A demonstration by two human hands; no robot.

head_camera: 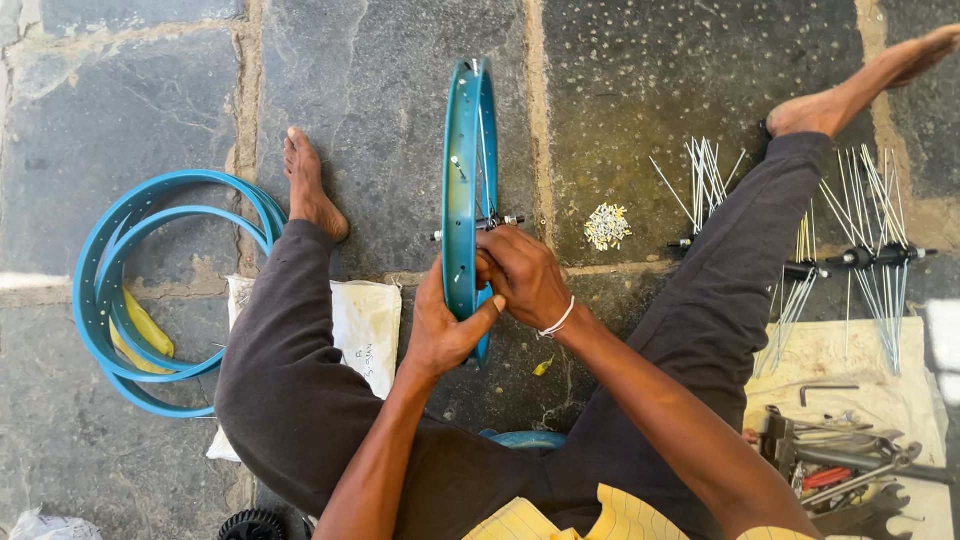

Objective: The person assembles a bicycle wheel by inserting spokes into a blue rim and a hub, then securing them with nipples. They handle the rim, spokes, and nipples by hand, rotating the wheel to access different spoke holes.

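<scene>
The left hand (440, 335) is wrapped around the near edge of a blue wheel rim (468, 190), with the thumb pressed on one side and the fingers closed on the other. The right hand (522, 275) is just beside it, on the right side of the rim, with its fingers curled shut at the rim's edge; what the fingertips pinch is too small to see. The rim stands up on its edge, in the middle, between the person's bent legs, and we see it thin from above. A small hub (487, 223) with thin spokes sits inside the rim, just above the right hand. A white band (558, 322) goes round the right wrist. On the stone floor (150, 90) to the right of the rim lies a little pile of tiny pale metal bits (606, 226). Past that lie loose silver spokes (706, 172), and further right more hubs with spokes (868, 255) stuck in them. In the bottom right corner some tools (840, 470) lie on a cloth (840, 355). Far to the left, well apart from the hands, two more blue rims (110, 290) lie flat on the floor. A white sack (365, 320) lies under the left leg.
</scene>
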